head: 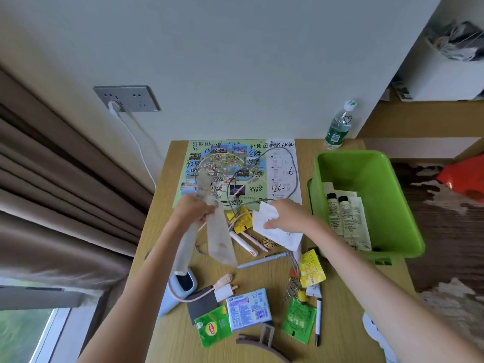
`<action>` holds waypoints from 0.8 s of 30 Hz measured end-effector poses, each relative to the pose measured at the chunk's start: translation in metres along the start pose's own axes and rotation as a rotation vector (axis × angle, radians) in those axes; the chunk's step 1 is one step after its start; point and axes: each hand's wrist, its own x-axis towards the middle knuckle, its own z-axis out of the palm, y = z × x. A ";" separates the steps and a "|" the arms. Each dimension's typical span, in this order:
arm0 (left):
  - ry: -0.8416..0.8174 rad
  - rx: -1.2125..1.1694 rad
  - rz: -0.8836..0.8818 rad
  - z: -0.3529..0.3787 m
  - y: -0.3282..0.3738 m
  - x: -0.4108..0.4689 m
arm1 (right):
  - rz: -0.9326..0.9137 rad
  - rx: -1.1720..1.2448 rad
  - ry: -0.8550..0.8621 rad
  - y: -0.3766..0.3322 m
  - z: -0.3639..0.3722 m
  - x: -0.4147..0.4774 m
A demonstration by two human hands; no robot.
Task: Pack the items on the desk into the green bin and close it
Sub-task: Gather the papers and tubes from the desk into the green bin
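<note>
Green bin (366,174) stands open at the desk's right side, two tubes (334,213) laid inside. Translucent sleeves (220,242) are gripped in the curled left hand (195,213); a white packet (264,218) is pinched by the right hand (286,216). Risk: the grey cable (290,166), looped near both hands, may be snagged on lifting, and loose items dragged off the desk (353,310).

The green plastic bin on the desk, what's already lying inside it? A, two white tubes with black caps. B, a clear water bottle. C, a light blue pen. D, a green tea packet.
A: two white tubes with black caps lie side by side on the floor of the green plastic bin.
</note>
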 end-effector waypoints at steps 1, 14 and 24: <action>-0.023 -0.028 -0.007 0.004 -0.004 -0.006 | 0.009 0.097 0.020 0.003 0.003 -0.004; -0.081 -0.411 0.376 0.051 0.060 -0.061 | 0.156 0.782 0.648 0.054 -0.049 -0.084; -0.043 -0.432 0.496 0.110 0.132 -0.056 | 0.585 0.136 0.815 0.138 -0.056 -0.096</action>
